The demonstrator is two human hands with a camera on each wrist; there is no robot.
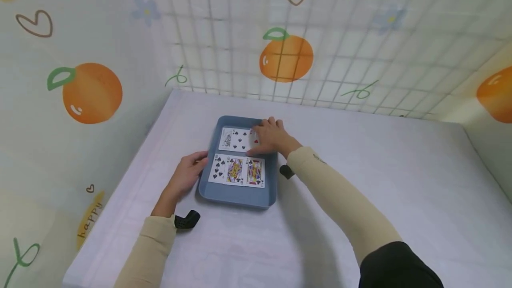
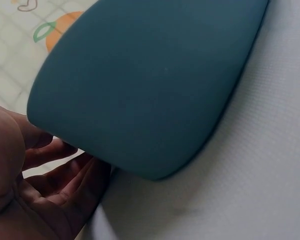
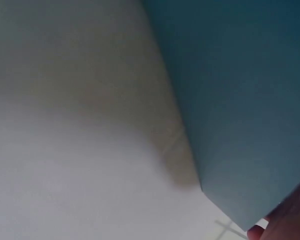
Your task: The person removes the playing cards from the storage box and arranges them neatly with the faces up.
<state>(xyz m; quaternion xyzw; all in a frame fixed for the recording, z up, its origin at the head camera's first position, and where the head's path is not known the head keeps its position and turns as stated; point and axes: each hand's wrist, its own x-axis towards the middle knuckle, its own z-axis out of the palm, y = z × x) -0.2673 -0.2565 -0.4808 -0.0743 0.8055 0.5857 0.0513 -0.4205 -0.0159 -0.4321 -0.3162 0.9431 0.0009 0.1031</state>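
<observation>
In the head view a blue-grey tray (image 1: 236, 195) holds playing cards in two rows. The far row has a black-and-white joker (image 1: 227, 138), a spade card (image 1: 241, 140) and a card with a red pip (image 1: 256, 141). Nearer lie a spade card (image 1: 218, 169) and two face cards (image 1: 245, 171), overlapping. My left hand (image 1: 187, 173) grips the tray's left side, thumb by the rim and fingers curled low against it. Reaching over the right wall, my right hand (image 1: 273, 138) holds the red-pip card between thumb and fingers, partly covering it. The right wrist view shows mostly tray wall (image 3: 235, 100).
The tray stands on a white-covered table (image 1: 360, 181). Behind rises a wire grid (image 1: 340, 34) under a printed cloth with oranges, and similar cloth hangs at the left. Black wrist pieces (image 1: 187, 220) show at both sleeves.
</observation>
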